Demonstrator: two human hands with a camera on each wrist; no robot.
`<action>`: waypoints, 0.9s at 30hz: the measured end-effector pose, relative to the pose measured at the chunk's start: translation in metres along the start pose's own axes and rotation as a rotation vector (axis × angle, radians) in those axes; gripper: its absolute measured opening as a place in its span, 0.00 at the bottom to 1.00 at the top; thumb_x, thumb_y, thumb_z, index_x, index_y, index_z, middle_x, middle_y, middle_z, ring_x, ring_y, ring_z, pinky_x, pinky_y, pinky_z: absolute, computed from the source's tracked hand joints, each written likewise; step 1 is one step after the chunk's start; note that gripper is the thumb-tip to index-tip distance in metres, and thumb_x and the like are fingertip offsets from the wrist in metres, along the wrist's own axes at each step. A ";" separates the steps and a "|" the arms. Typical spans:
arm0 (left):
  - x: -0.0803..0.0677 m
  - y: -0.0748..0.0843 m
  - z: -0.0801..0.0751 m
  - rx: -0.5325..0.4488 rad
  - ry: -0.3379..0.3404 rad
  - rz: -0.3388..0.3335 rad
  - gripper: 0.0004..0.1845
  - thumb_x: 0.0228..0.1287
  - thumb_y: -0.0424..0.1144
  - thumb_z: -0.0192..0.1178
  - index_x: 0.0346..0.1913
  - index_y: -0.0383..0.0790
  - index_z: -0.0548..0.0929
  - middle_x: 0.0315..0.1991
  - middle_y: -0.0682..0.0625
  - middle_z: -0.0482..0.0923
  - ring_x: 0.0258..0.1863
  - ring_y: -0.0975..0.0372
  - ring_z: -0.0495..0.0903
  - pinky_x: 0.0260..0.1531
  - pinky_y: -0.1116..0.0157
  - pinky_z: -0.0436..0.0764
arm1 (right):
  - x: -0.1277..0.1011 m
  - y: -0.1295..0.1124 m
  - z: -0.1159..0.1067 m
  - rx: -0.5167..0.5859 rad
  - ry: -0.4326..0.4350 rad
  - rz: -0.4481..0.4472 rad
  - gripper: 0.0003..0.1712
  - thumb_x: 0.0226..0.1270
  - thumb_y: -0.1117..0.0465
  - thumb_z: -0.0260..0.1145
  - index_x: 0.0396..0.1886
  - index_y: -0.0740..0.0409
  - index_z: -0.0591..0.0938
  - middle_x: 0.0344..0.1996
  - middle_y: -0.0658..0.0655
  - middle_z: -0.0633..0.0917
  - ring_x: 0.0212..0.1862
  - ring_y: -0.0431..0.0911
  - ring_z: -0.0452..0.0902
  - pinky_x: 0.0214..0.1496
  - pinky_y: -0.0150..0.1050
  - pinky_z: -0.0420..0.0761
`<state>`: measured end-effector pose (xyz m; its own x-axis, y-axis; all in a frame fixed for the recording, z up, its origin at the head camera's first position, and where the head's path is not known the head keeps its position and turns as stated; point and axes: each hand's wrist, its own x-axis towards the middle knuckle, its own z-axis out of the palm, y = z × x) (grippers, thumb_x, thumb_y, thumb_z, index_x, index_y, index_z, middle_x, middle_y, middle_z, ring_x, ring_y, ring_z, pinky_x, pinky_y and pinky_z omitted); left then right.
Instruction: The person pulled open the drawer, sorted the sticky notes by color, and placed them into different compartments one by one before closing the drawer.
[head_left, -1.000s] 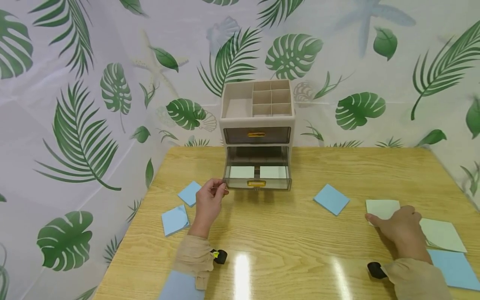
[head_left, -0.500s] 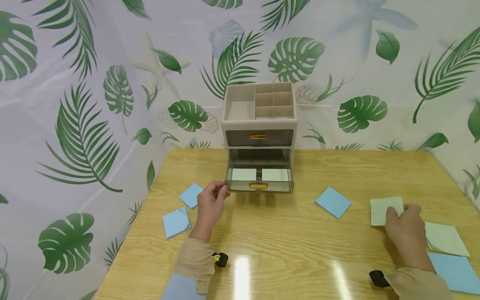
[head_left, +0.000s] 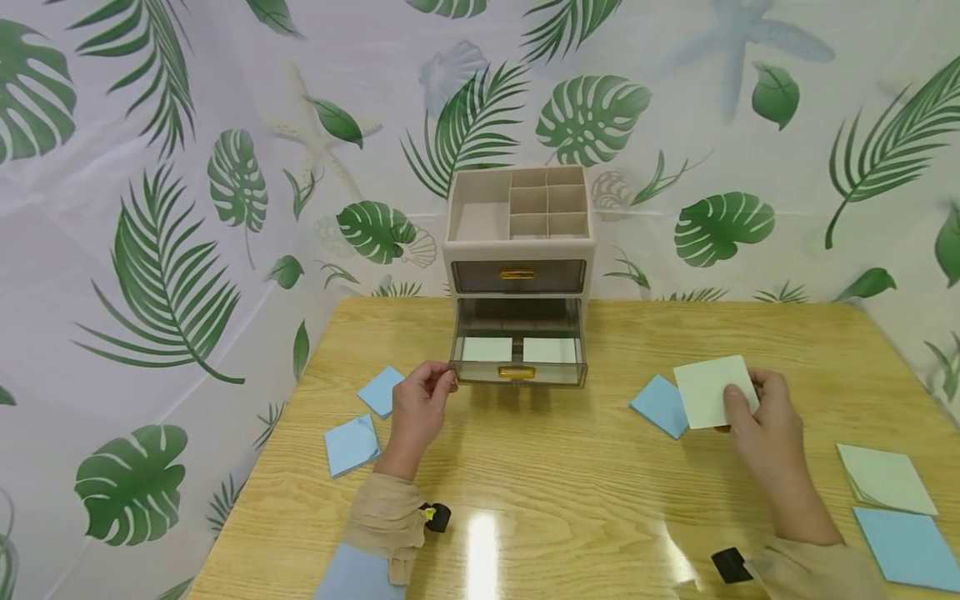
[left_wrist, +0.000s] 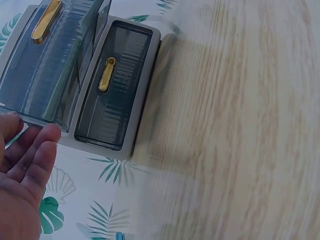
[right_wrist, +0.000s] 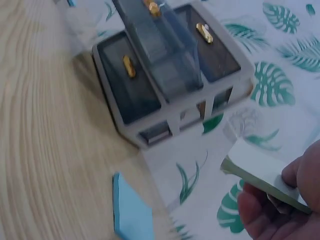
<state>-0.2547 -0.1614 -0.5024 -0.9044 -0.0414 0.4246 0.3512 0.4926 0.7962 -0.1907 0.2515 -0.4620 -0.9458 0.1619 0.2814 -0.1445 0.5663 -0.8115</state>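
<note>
A beige desk organizer (head_left: 517, 242) stands at the table's back, its lower clear drawer (head_left: 517, 362) pulled out with two pale green note pads (head_left: 486, 348) lying inside. My left hand (head_left: 438, 385) rests at the drawer's left front corner. In the left wrist view its fingers (left_wrist: 30, 150) lie loosely extended, one tip touching the drawer (left_wrist: 50, 75). My right hand (head_left: 742, 398) pinches a pale green note pad (head_left: 708, 390) and holds it above the table, right of the drawer. The right wrist view shows that pad (right_wrist: 260, 175) between thumb and fingers.
Two blue pads (head_left: 382, 390) (head_left: 351, 444) lie left of my left hand. Another blue pad (head_left: 658, 406) sits just under the lifted one. At the right front lie a pale green stack (head_left: 885, 477) and a blue pad (head_left: 903, 546). A leaf-print curtain surrounds the wooden table (head_left: 570, 492).
My right hand picked the pale green pad up off the table and carried it left and up toward the drawer. The left hand stayed at the drawer corner.
</note>
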 end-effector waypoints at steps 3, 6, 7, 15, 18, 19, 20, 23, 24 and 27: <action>-0.001 0.000 -0.001 0.002 -0.003 -0.003 0.07 0.70 0.38 0.57 0.41 0.40 0.83 0.31 0.51 0.84 0.31 0.64 0.84 0.29 0.68 0.81 | -0.002 -0.014 0.010 0.064 0.007 -0.077 0.24 0.77 0.58 0.48 0.64 0.70 0.61 0.48 0.68 0.74 0.26 0.33 0.77 0.25 0.29 0.80; -0.001 0.000 -0.002 0.006 -0.004 -0.006 0.07 0.70 0.38 0.57 0.41 0.40 0.83 0.30 0.52 0.84 0.31 0.65 0.84 0.29 0.68 0.81 | -0.001 -0.029 0.018 0.069 0.015 -0.116 0.23 0.76 0.59 0.52 0.64 0.67 0.64 0.45 0.65 0.75 0.23 0.36 0.78 0.23 0.30 0.80; -0.001 0.000 -0.002 0.007 -0.005 -0.005 0.07 0.70 0.38 0.57 0.41 0.40 0.83 0.30 0.52 0.84 0.31 0.65 0.83 0.29 0.68 0.81 | -0.001 -0.032 0.021 0.068 0.015 -0.125 0.23 0.75 0.60 0.53 0.63 0.67 0.65 0.44 0.65 0.75 0.22 0.36 0.78 0.22 0.30 0.80; -0.001 0.000 -0.004 0.032 -0.019 0.002 0.07 0.71 0.38 0.56 0.41 0.40 0.83 0.30 0.52 0.84 0.31 0.64 0.83 0.29 0.67 0.81 | 0.006 -0.057 0.040 0.081 -0.060 -0.164 0.27 0.69 0.65 0.62 0.65 0.65 0.67 0.43 0.63 0.75 0.22 0.41 0.80 0.24 0.33 0.81; 0.000 0.000 -0.005 0.033 -0.018 0.000 0.07 0.71 0.39 0.56 0.41 0.40 0.83 0.30 0.52 0.84 0.31 0.63 0.83 0.30 0.67 0.81 | 0.013 -0.067 0.048 0.070 -0.058 -0.232 0.27 0.67 0.66 0.64 0.64 0.62 0.69 0.41 0.62 0.77 0.22 0.44 0.80 0.24 0.32 0.81; 0.000 0.000 -0.005 0.034 -0.019 0.001 0.07 0.71 0.39 0.56 0.41 0.40 0.83 0.30 0.52 0.84 0.31 0.63 0.83 0.30 0.67 0.81 | 0.015 -0.070 0.050 0.059 -0.055 -0.254 0.27 0.67 0.66 0.64 0.64 0.61 0.69 0.40 0.61 0.78 0.22 0.45 0.80 0.24 0.32 0.81; 0.001 0.000 -0.005 0.031 -0.020 0.001 0.07 0.71 0.39 0.56 0.41 0.40 0.83 0.30 0.52 0.84 0.31 0.63 0.83 0.30 0.66 0.81 | 0.018 -0.074 0.052 0.049 -0.055 -0.272 0.27 0.66 0.66 0.64 0.64 0.60 0.70 0.40 0.61 0.78 0.22 0.45 0.79 0.24 0.32 0.81; 0.002 0.001 -0.004 0.029 -0.028 0.000 0.07 0.70 0.39 0.57 0.41 0.40 0.83 0.30 0.52 0.84 0.31 0.64 0.83 0.31 0.66 0.81 | 0.028 -0.085 0.057 0.020 -0.062 -0.317 0.26 0.67 0.66 0.65 0.64 0.57 0.72 0.40 0.60 0.80 0.24 0.46 0.79 0.24 0.31 0.80; 0.002 0.001 -0.004 0.031 -0.030 0.000 0.07 0.70 0.39 0.57 0.41 0.40 0.83 0.30 0.52 0.84 0.31 0.65 0.83 0.31 0.66 0.81 | 0.031 -0.088 0.059 0.008 -0.065 -0.331 0.26 0.67 0.66 0.64 0.64 0.56 0.73 0.41 0.60 0.81 0.25 0.45 0.79 0.23 0.30 0.79; 0.001 0.002 -0.005 0.032 -0.034 -0.003 0.07 0.70 0.38 0.57 0.41 0.41 0.83 0.31 0.52 0.84 0.31 0.65 0.83 0.32 0.67 0.81 | 0.044 -0.099 0.064 -0.023 -0.069 -0.382 0.24 0.67 0.66 0.64 0.63 0.53 0.75 0.41 0.59 0.83 0.25 0.45 0.79 0.22 0.32 0.77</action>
<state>-0.2543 -0.1645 -0.4983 -0.9133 -0.0137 0.4070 0.3410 0.5205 0.7828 -0.2368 0.1506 -0.4019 -0.8424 -0.1190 0.5255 -0.4848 0.5930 -0.6429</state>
